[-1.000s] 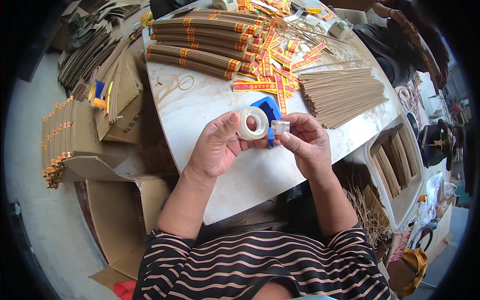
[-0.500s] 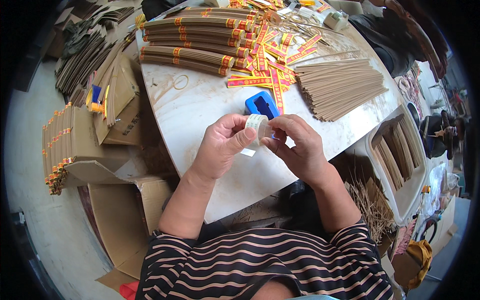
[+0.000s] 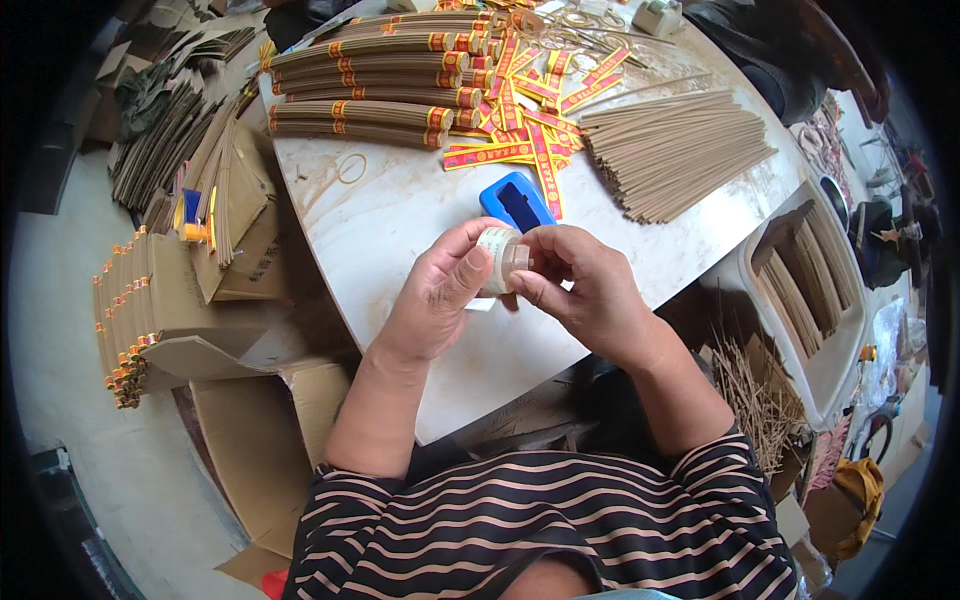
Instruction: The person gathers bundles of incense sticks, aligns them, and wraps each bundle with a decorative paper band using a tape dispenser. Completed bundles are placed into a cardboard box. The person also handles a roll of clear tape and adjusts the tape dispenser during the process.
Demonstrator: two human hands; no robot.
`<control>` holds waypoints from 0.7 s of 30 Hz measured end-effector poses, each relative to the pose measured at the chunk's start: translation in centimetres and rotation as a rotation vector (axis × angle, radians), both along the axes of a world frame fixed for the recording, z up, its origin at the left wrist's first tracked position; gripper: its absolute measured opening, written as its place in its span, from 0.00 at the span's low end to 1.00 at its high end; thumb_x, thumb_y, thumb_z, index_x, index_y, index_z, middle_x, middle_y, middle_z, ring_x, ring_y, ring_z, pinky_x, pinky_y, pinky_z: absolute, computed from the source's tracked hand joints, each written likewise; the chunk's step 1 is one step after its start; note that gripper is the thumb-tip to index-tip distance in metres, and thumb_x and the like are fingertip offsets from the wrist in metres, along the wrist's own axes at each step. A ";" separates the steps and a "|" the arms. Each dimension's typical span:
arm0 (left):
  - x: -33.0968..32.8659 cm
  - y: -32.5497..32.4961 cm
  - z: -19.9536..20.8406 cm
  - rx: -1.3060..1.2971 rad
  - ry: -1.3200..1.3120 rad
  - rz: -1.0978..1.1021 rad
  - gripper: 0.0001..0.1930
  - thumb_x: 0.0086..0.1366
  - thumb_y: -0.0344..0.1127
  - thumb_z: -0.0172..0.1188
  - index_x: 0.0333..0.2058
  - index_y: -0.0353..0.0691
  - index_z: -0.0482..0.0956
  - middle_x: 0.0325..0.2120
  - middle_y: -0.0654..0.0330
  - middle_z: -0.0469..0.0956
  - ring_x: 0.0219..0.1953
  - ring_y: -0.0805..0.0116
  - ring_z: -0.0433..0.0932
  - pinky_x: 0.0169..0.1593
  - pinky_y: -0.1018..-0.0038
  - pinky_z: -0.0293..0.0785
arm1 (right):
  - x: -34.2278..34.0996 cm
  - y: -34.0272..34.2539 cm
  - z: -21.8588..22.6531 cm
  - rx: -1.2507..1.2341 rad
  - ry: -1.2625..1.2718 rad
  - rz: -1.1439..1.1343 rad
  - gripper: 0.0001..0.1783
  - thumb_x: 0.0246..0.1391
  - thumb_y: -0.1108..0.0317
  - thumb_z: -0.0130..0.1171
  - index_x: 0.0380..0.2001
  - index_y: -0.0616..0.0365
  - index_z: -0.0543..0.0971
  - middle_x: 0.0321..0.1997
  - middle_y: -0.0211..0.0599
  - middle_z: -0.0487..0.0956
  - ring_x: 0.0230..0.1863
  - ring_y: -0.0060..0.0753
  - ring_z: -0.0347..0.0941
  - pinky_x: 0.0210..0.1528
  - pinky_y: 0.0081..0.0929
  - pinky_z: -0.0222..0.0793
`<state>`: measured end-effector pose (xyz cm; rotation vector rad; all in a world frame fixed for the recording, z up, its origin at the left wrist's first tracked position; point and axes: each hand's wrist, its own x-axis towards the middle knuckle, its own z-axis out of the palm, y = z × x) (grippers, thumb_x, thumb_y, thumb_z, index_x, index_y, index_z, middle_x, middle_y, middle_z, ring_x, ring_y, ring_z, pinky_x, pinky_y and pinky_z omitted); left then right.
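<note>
Over the table's near part, my left hand (image 3: 428, 290) is closed round a roll of clear tape (image 3: 493, 243), thumb on its side. From the right, my right hand (image 3: 592, 288) pinches a small clear plastic core (image 3: 517, 257) at the roll's open side. How far the core sits inside the roll I cannot tell. Just beyond my hands lies a blue tape dispenser (image 3: 492, 197), its dark hollow facing up. A small white piece (image 3: 481, 303) shows below the roll, partly hidden by my left hand.
Wrapped incense bundles (image 3: 360, 110) are stacked at the far left of the table (image 3: 330, 215). Red and yellow paper labels (image 3: 545, 165) lie scattered beside loose incense sticks (image 3: 675, 155). A white bin (image 3: 835, 385) holds more sticks at right; an open cardboard box (image 3: 245, 440) stands at lower left.
My right hand has brought the clear plastic core closer against the tape roll, and both hands have shifted slightly left. The whole view has turned a little.
</note>
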<state>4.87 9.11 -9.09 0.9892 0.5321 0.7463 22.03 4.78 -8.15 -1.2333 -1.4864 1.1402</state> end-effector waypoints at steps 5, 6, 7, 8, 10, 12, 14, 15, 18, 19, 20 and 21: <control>-0.4 0.0 0.4 -0.046 0.095 -0.069 0.28 0.62 0.51 0.50 0.51 0.32 0.63 0.34 0.61 0.73 0.30 0.74 0.73 0.31 0.80 0.70 | 0.0 0.0 0.1 0.264 -0.194 -0.010 0.09 0.48 0.71 0.57 0.31 0.62 0.69 0.24 0.42 0.71 0.25 0.40 0.70 0.28 0.30 0.67; -0.5 0.0 0.4 -0.059 0.104 -0.076 0.29 0.62 0.52 0.50 0.51 0.32 0.63 0.34 0.61 0.73 0.29 0.74 0.73 0.31 0.80 0.70 | 0.1 0.0 0.4 0.287 -0.221 0.004 0.08 0.48 0.72 0.57 0.30 0.62 0.69 0.23 0.43 0.71 0.25 0.42 0.70 0.28 0.31 0.66; -0.6 0.0 0.4 -0.050 0.109 -0.072 0.29 0.62 0.52 0.50 0.51 0.33 0.63 0.34 0.61 0.73 0.30 0.74 0.73 0.31 0.80 0.70 | 0.2 0.1 0.5 0.311 -0.247 0.018 0.08 0.48 0.72 0.56 0.29 0.62 0.68 0.23 0.43 0.71 0.25 0.44 0.70 0.27 0.32 0.66; -0.7 0.0 0.2 -0.040 0.115 -0.069 0.29 0.61 0.52 0.51 0.52 0.33 0.62 0.35 0.62 0.73 0.30 0.75 0.73 0.32 0.80 0.70 | 0.1 0.0 0.3 0.319 -0.240 0.008 0.08 0.48 0.72 0.56 0.28 0.62 0.68 0.23 0.43 0.71 0.25 0.45 0.70 0.27 0.32 0.66; -0.4 -0.2 0.0 0.005 0.133 -0.026 0.30 0.61 0.52 0.51 0.52 0.33 0.62 0.35 0.62 0.73 0.31 0.75 0.73 0.33 0.80 0.71 | -0.1 0.0 0.0 0.336 -0.239 -0.013 0.07 0.48 0.73 0.56 0.27 0.62 0.68 0.22 0.43 0.71 0.25 0.45 0.70 0.27 0.32 0.66; 0.2 -0.8 0.2 0.077 0.166 0.059 0.31 0.60 0.52 0.52 0.53 0.33 0.62 0.35 0.62 0.73 0.32 0.76 0.73 0.35 0.80 0.71 | 0.0 -0.1 0.0 0.310 -0.219 -0.026 0.09 0.50 0.70 0.56 0.32 0.63 0.70 0.23 0.40 0.72 0.23 0.33 0.69 0.25 0.27 0.66; 0.2 -0.9 0.3 0.092 0.199 0.059 0.31 0.60 0.52 0.53 0.53 0.33 0.62 0.35 0.62 0.73 0.32 0.76 0.73 0.36 0.79 0.72 | 0.1 -0.3 0.0 0.209 -0.170 -0.020 0.11 0.52 0.68 0.56 0.34 0.64 0.71 0.23 0.37 0.72 0.22 0.25 0.69 0.25 0.23 0.65; 0.2 -1.0 0.3 0.100 0.218 0.061 0.31 0.59 0.52 0.54 0.53 0.33 0.62 0.35 0.62 0.73 0.33 0.76 0.73 0.37 0.79 0.72 | 0.2 -0.3 0.0 0.120 -0.126 -0.007 0.11 0.53 0.67 0.56 0.33 0.64 0.71 0.23 0.36 0.73 0.22 0.23 0.68 0.25 0.22 0.65; 0.2 -1.2 0.3 0.074 0.147 0.061 0.31 0.60 0.54 0.52 0.52 0.33 0.62 0.35 0.62 0.73 0.32 0.75 0.73 0.34 0.79 0.71 | 0.3 -0.2 0.9 -0.132 0.016 0.015 0.12 0.54 0.66 0.55 0.32 0.65 0.71 0.23 0.34 0.74 0.24 0.18 0.68 0.25 0.19 0.65; 0.0 -1.1 0.2 0.053 0.126 0.036 0.31 0.60 0.54 0.51 0.52 0.33 0.62 0.34 0.61 0.73 0.32 0.74 0.73 0.32 0.79 0.71 | 0.3 -0.1 1.3 -0.213 0.067 0.019 0.12 0.54 0.65 0.55 0.31 0.65 0.71 0.23 0.34 0.75 0.24 0.17 0.68 0.25 0.18 0.65; -0.2 -0.7 -0.1 0.031 0.105 0.011 0.32 0.60 0.55 0.51 0.52 0.33 0.63 0.34 0.61 0.73 0.31 0.74 0.73 0.31 0.79 0.70 | 0.3 -0.2 1.6 -0.197 0.064 0.025 0.12 0.54 0.66 0.55 0.31 0.65 0.70 0.22 0.33 0.75 0.24 0.17 0.68 0.25 0.17 0.65; -0.3 -0.5 -0.2 0.009 0.084 -0.017 0.32 0.60 0.55 0.50 0.52 0.33 0.63 0.34 0.61 0.73 0.31 0.73 0.73 0.30 0.79 0.69 | 0.3 -0.3 1.9 -0.180 0.059 0.028 0.11 0.54 0.66 0.55 0.31 0.65 0.70 0.22 0.33 0.75 0.24 0.17 0.68 0.25 0.17 0.65</control>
